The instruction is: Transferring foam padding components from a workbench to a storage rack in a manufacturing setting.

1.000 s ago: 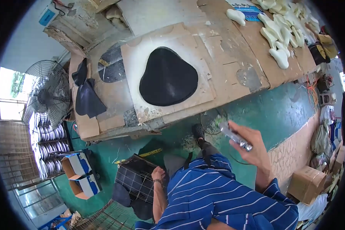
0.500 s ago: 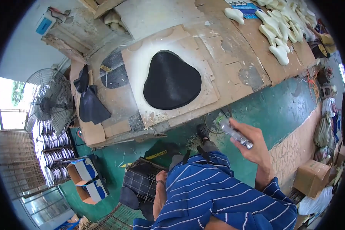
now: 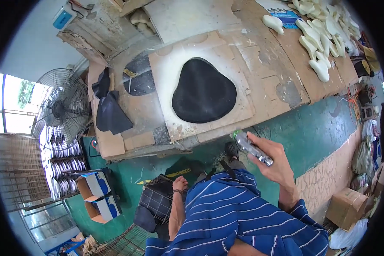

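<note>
My right hand (image 3: 276,160) is wrapped around a silver spray gun (image 3: 254,147) with a green tip, held just off the bench's front edge. On a pale, whitened board (image 3: 166,68) lies a rounded, three-lobed black pad (image 3: 204,91), left of the gun and apart from it. My left hand (image 3: 180,183) hangs low beside my body, fingers curled, with nothing visible in it. It is near a wire basket (image 3: 158,200) with dark sheets on it.
A cardboard-covered bench (image 3: 264,81) carries folded black pieces (image 3: 111,113) at left and cream moulded foam parts (image 3: 318,40) at right. A caged fan (image 3: 59,109) stands at left above racked white pieces (image 3: 64,166). Cartons (image 3: 96,196) sit below.
My right hand and the spray gun have moved slightly left. My left hand has come up and forward beside the wire basket. The bench has shifted right in view.
</note>
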A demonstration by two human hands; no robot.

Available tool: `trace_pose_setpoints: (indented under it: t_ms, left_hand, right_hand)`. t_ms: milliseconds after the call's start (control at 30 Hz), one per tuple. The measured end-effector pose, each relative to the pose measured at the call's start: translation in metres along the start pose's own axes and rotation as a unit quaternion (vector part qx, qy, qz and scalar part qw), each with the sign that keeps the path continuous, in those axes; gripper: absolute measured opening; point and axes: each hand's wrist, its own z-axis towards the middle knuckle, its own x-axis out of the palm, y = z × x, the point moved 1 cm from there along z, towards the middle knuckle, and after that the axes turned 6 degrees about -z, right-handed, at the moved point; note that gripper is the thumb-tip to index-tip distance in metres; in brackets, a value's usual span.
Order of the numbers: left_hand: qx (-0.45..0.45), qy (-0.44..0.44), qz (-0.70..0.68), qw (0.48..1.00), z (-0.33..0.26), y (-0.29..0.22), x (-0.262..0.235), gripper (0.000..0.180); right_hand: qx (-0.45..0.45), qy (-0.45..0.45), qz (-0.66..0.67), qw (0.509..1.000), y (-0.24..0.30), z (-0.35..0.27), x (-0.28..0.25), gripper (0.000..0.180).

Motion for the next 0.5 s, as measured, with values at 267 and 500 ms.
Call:
trace_pose_setpoints:
  t_ms: [267, 500]
  left_hand:
    - [-0.012, -0.013, 0.002, 1.0, -0.007, 0.012, -0.009, 0.03]
    - [0.032, -0.002, -0.029, 0.999, 0.002, 0.051, -0.033, 0.025]
  right_hand:
    - [-0.002, -0.125, -0.045, 0.991, -0.014, 0.022, -0.007, 0.057]
    - [0.088, -0.048, -0.112, 0.989, -0.017, -0.013, -0.032, 0.057]
